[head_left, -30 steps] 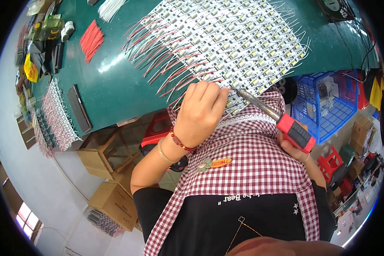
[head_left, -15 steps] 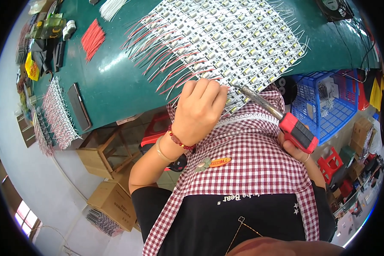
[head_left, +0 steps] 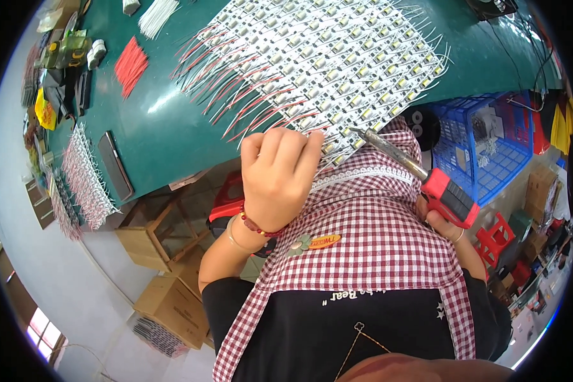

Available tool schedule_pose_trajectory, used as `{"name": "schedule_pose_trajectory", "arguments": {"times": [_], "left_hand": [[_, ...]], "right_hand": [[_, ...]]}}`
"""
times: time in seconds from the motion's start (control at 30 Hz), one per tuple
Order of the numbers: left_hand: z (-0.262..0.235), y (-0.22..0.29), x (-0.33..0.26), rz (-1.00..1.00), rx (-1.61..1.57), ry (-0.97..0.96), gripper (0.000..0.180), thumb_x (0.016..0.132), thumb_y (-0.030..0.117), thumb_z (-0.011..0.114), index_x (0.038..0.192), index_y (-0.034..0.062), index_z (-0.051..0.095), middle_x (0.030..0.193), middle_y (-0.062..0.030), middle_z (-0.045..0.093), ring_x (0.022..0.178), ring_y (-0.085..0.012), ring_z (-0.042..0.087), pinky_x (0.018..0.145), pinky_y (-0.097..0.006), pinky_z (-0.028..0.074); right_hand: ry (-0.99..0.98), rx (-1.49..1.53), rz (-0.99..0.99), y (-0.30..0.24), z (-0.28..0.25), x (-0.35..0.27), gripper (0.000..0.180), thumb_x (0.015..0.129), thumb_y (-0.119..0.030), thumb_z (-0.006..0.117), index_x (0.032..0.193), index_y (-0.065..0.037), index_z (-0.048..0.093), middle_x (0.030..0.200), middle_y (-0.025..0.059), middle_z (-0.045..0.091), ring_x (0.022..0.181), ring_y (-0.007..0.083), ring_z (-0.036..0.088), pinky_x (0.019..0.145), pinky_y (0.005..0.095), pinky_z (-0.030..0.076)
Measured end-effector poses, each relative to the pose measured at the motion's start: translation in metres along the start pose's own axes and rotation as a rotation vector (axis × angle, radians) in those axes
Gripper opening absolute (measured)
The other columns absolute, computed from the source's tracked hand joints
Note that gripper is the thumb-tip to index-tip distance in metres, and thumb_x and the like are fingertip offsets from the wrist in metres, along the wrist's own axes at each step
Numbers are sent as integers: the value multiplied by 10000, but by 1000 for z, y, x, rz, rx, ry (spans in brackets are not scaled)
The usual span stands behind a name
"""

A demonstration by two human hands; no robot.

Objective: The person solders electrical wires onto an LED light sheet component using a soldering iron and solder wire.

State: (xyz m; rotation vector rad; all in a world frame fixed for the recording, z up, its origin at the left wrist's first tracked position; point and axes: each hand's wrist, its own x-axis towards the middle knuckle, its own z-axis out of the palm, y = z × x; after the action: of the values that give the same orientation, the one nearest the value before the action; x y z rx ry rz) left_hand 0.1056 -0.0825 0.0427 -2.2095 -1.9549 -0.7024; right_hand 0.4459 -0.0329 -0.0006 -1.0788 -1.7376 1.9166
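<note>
Soldering iron [head_left: 417, 168] with red-and-black plastic handle [head_left: 451, 197] is clamped in my right hand [head_left: 444, 228], forearm low, tip slanting up-left: likely light, rigid, hot-barrelled, so grip handle only. Left hand [head_left: 277, 181] arches knuckles-up, fingers curled together at the wire-fringed white component-board sheet [head_left: 337, 71]; can't tell if it's pinching anything. Sheet overhangs green tabletop's [head_left: 172, 137] near edge, probably light, stiff, fragile at joints: lift by board edges.

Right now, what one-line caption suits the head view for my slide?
Left hand at the wired edge of a circuit panel, right hand holding a soldering iron.
</note>
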Motion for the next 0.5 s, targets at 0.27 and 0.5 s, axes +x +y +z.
{"name": "schedule_pose_trajectory", "arguments": {"times": [0.27,0.5], "left_hand": [[26,3,-11,39,-183,-22,266,668,14,649,924,59,701,750,18,538,700,-155,534,676,-334,353],[27,1,-10,43,-132,-18,255,673,18,654,918,66,706,733,16,520,680,-150,516,692,-334,342]], "right_hand": [[-4,-87,-30,-12,6,2,329,803,-362,708,707,-68,594,626,32,567,546,208,543,522,321,407],[5,-305,-224,-7,10,11,279,810,-340,690,734,-84,609,684,28,598,577,227,566,527,339,420]]}}
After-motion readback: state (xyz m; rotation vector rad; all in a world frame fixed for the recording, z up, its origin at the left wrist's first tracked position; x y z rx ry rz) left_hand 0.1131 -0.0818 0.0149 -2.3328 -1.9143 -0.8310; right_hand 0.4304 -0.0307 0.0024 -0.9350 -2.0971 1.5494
